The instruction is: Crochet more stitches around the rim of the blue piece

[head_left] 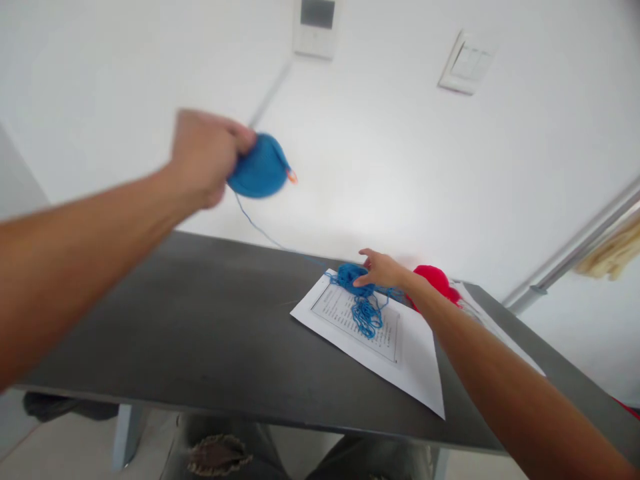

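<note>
Raised at the upper left, my left hand [210, 157] grips a round blue knitted piece [261, 168] by its edge, with a small orange loop [292, 176] at its right side. A strand of blue yarn runs down from it to a tangled blue yarn bundle [353, 277]. That bundle lies at the top of a printed sheet [413, 360], and loose blue loops [367, 317] spread over the print. My right hand [383, 269] rests at the bundle's right side, thumb and fingers apart around its edge.
A red item [435, 280] lies behind my right forearm, beside more white paper [493, 323]. The dark table [215, 333] meets a white wall with a switch [466, 63] and a panel [315, 27]. A metal rail [570, 250] stands at the right.
</note>
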### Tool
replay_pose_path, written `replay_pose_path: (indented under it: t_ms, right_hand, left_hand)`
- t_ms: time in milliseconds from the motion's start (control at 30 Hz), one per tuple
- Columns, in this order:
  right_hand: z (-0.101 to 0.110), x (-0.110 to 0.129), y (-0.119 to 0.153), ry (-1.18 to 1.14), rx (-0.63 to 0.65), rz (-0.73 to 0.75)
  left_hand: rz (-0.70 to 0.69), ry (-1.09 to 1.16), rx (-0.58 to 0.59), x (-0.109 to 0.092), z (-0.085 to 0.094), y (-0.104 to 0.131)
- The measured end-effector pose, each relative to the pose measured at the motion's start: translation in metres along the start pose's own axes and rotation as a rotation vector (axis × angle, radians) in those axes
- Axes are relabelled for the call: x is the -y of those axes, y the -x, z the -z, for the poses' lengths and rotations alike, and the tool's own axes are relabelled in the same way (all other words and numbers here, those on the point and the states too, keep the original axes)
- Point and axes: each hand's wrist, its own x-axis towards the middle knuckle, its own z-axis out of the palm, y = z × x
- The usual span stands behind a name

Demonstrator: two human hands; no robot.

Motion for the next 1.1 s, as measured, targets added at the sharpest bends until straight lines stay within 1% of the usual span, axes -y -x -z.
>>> replay_pose_path:
  t_ms: [67, 133, 200, 267, 333, 433, 600, 733, 867, 967, 1033, 1100]
  right_hand:
    - [-0.017, 0.012, 0.009, -0.104, 0.065, 0.061]
    - [-0.030, 0.023, 0.024, -0.241, 0.131, 0.134]
    - [-0.042, 0.032, 0.042, -0.399, 0.191, 0.202]
    - [-0.052, 0.037, 0.056, -0.545, 0.193, 0.262]
    - [-0.060, 0.038, 0.063, -0.667, 0.165, 0.293]
    - [-0.067, 0.035, 0.063, -0.792, 0.121, 0.280]
    - [-0.067, 0.027, 0.058, -0.869, 0.130, 0.203]
    - [-0.066, 0.024, 0.063, -0.906, 0.121, 0.131]
    - [-0.072, 0.023, 0.070, -0.977, 0.023, 0.037]
    - [-0.079, 0.024, 0.075, -1.011, -0.032, -0.026]
    - [-0.085, 0.024, 0.077, -1.020, -0.058, -0.060]
    - [-0.091, 0.024, 0.079, -1.019, -0.079, -0.090]
  left_hand:
    - [0.012, 0.015, 0.090, 0.024, -0.031, 0.028]
    - [0.019, 0.015, 0.235, 0.044, -0.058, 0.059]
    - [-0.001, 0.005, 0.353, 0.058, -0.077, 0.085]
    - [-0.013, -0.022, 0.445, 0.068, -0.087, 0.104]
    - [-0.014, -0.046, 0.502, 0.076, -0.093, 0.115]
    - [0.001, -0.054, 0.552, 0.087, -0.099, 0.123]
    - [0.063, 0.017, 0.569, 0.094, -0.110, 0.128]
    - [0.126, 0.159, 0.619, 0.096, -0.120, 0.132]
    - [0.223, 0.276, 0.675, 0.103, -0.127, 0.137]
    - [0.287, 0.350, 0.725, 0.110, -0.127, 0.140]
    - [0.368, 0.411, 0.735, 0.115, -0.125, 0.142]
    - [0.483, 0.477, 0.710, 0.121, -0.123, 0.143]
